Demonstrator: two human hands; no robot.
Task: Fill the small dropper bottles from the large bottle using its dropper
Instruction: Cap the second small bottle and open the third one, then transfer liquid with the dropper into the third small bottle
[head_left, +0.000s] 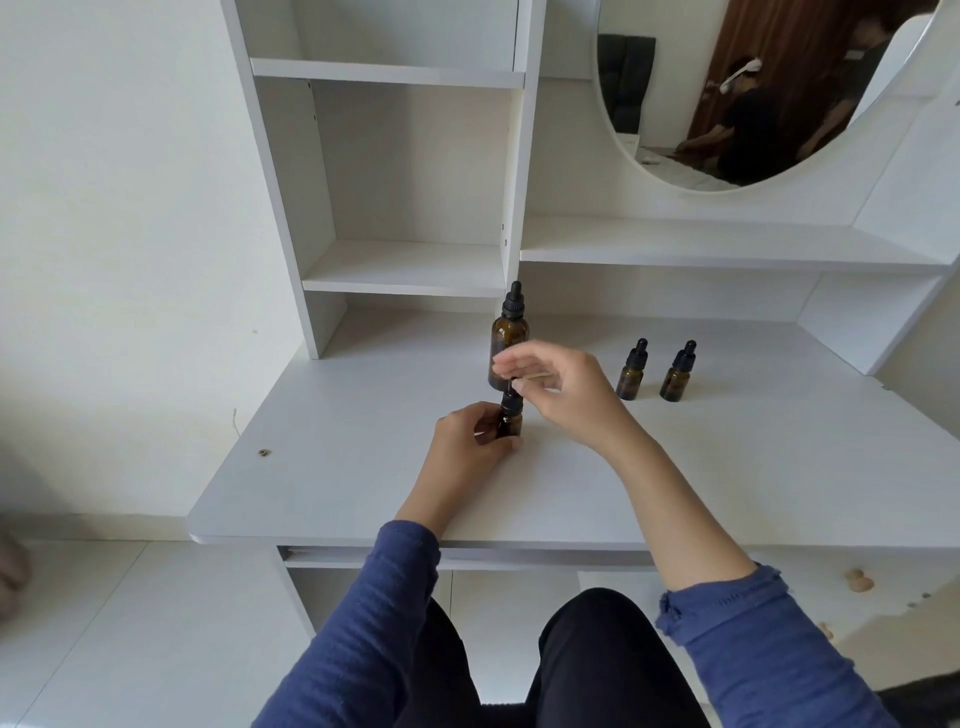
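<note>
Left hand (467, 434) grips the small dropper bottle (511, 426) upright on the desk (337, 467), bracing it against twist. Right hand (561, 384) pinches its dropper cap (511, 401), probably unscrewing (contact partly hidden). Large bottle (506, 338) stands just behind, capped. Other small bottles (631, 376) are parked right, out of the way.

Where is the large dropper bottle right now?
In the head view, the large bottle stands on the desk, centre-left, just behind the right hand and the small bottle the left hand grips.
</note>
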